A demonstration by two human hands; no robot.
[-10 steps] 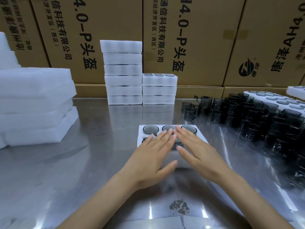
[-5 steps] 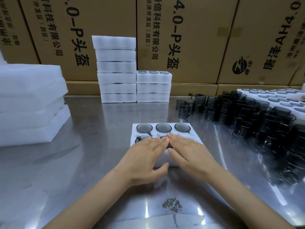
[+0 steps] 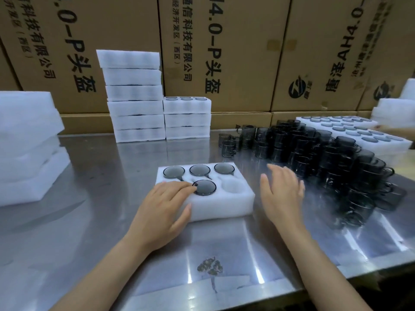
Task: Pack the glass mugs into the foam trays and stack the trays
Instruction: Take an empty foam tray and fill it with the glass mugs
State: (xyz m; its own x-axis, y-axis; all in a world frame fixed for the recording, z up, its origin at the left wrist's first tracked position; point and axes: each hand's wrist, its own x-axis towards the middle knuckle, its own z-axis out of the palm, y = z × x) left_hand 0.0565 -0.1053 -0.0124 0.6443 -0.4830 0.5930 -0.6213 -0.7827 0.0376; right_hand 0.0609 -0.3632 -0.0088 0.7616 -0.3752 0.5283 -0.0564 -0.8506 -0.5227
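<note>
A white foam tray (image 3: 222,206) lies on the steel table in front of me. Smoky glass mugs fill its three far pockets (image 3: 199,170) and the near middle pocket (image 3: 204,187). The near right pocket (image 3: 232,187) holds nothing, and my left hand (image 3: 164,207) lies flat over the near left pocket, fingertips touching the middle mug's rim. My right hand (image 3: 280,194) hovers open just right of the tray, fingers spread, holding nothing. A big cluster of loose dark mugs (image 3: 325,158) stands to the right.
Two stacks of foam trays (image 3: 134,97) (image 3: 187,117) stand at the back against cardboard boxes (image 3: 224,52). Large foam sheets (image 3: 27,144) are piled at left. A long tray with mugs (image 3: 359,133) lies at far right, where another person's hand (image 3: 395,130) shows.
My right hand has lifted off the tray and moved right toward the loose mugs. The left hand stays on the tray's near left corner. The empty near right pocket is now uncovered.
</note>
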